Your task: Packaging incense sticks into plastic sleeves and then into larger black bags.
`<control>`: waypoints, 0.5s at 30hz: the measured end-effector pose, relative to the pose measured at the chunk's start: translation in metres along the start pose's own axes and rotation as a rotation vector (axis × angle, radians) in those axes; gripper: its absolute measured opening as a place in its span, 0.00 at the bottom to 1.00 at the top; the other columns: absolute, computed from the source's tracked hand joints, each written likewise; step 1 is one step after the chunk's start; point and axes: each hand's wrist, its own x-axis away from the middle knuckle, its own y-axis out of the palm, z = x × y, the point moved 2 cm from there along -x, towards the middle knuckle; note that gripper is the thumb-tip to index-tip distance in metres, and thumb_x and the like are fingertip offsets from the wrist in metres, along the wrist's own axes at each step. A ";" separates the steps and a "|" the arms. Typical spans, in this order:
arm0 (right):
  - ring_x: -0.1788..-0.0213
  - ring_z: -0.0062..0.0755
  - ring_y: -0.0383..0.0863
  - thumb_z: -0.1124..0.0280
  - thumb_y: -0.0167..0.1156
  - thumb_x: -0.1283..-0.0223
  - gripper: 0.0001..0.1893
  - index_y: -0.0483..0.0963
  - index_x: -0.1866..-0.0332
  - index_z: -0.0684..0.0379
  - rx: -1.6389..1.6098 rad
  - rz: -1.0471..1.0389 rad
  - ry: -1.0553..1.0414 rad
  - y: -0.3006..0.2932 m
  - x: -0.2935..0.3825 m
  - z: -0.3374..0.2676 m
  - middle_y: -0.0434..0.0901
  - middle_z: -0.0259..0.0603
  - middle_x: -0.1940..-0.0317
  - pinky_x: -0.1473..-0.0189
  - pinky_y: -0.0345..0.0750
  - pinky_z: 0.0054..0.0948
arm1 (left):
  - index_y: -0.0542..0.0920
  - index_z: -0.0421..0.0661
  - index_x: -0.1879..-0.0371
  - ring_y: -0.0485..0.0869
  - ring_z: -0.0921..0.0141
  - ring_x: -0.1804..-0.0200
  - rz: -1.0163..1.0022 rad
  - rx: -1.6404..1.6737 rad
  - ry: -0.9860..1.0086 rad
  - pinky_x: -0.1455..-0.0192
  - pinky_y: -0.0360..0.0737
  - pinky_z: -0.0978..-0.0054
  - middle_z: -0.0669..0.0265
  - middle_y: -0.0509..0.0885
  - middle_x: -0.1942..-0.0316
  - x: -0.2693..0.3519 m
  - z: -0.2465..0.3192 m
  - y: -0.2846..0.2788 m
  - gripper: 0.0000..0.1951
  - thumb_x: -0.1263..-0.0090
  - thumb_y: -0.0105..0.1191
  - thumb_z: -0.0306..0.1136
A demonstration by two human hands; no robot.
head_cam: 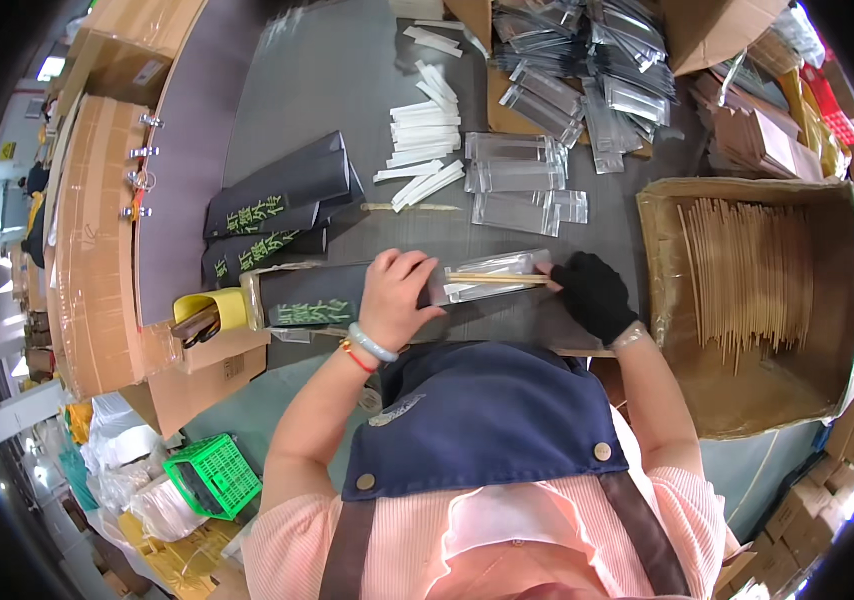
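Note:
My left hand [400, 292], bare with a pale bangle and a red cord at the wrist, grips the mouth of a dark paper sleeve [314, 289] bearing green writing. Out of that mouth, or just against it, lie a clear plastic packet [498, 262] and a pair of wooden chopsticks [502, 278]. A white paper-wrapped strip shows beside the sticks. My right hand [593, 296], in a black glove with bare fingertips, pinches the right ends of the chopsticks and the packet. How far the packet reaches into the sleeve is hidden by my left fingers.
Behind the hands lie white paper strips [427, 131], clear packets [517, 169] and more dark sleeves [277, 195]. A cardboard box of thin wooden sticks [749, 270] stands at right. A yellow holder with scissors [228, 311] sits at the left edge near a cardboard-backed panel [186, 165].

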 end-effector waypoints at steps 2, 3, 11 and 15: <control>0.63 0.44 0.80 0.66 0.60 0.42 0.11 0.81 0.54 0.46 -0.154 0.031 -0.107 0.011 -0.016 -0.020 0.80 0.41 0.65 0.61 0.76 0.38 | 0.77 0.46 0.45 0.71 0.58 0.43 0.025 0.057 0.048 0.39 0.67 0.58 0.64 0.74 0.45 -0.006 0.010 0.011 0.40 0.66 0.76 0.37; 0.63 0.44 0.80 0.66 0.60 0.42 0.11 0.81 0.54 0.46 -0.149 0.030 -0.112 0.014 -0.020 -0.017 0.80 0.41 0.65 0.61 0.76 0.38 | 0.77 0.46 0.45 0.71 0.58 0.43 0.031 0.059 0.045 0.39 0.67 0.58 0.64 0.74 0.45 -0.010 0.014 0.012 0.40 0.66 0.76 0.37; 0.58 0.36 0.82 0.75 0.63 0.43 0.09 0.78 0.57 0.61 -0.562 0.287 0.008 0.036 -0.022 -0.022 0.81 0.41 0.64 0.53 0.78 0.28 | 0.76 0.46 0.44 0.72 0.58 0.46 0.008 0.041 0.039 0.43 0.70 0.60 0.63 0.75 0.48 -0.021 0.023 0.018 0.39 0.63 0.75 0.35; 0.52 0.40 0.79 0.68 0.71 0.52 0.25 0.71 0.48 0.59 -0.922 0.083 -0.018 0.036 -0.036 -0.073 0.78 0.43 0.54 0.51 0.76 0.32 | 0.76 0.46 0.45 0.73 0.58 0.47 0.013 0.102 0.054 0.45 0.70 0.60 0.62 0.75 0.49 -0.032 0.027 0.015 0.36 0.59 0.73 0.34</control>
